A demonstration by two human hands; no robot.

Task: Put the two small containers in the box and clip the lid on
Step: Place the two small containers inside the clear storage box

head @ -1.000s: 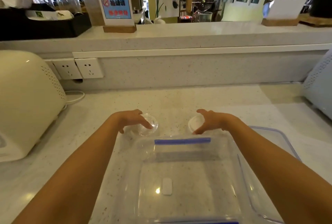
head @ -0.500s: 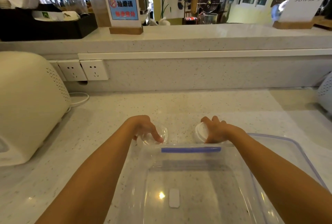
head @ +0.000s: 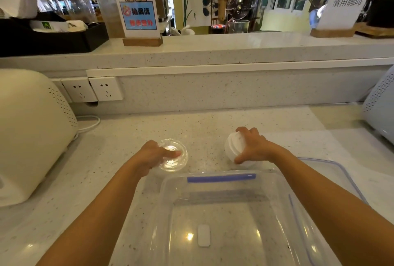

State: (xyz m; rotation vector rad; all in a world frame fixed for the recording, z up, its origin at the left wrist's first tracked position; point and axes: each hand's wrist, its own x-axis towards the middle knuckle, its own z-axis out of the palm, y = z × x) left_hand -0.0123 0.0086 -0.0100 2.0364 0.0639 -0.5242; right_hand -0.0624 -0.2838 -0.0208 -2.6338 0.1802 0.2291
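Note:
A clear plastic box (head: pixel 275 182) with a blue clip on its far rim stands open on the counter in front of me. Just beyond its far left corner, my left hand (head: pixel 153 155) grips a small clear round container (head: pixel 177 161), thumb across its top. My right hand (head: pixel 252 148) grips a small white round container (head: pixel 231 145), tilted with its lid facing left, above the counter past the box's far rim. The clear lid (head: pixel 341 171) with a blue seal lies under the box's right side.
A cream appliance (head: pixel 32 133) stands at the left with a white cable behind it. A pale blue appliance (head: pixel 381 107) sits at the right edge. Wall sockets (head: pixel 93 89) and a raised ledge with signs run along the back.
Both hands have closed around the containers. The right hand has lifted and tilted the white one; the left hand's thumb now lies across the clear one.

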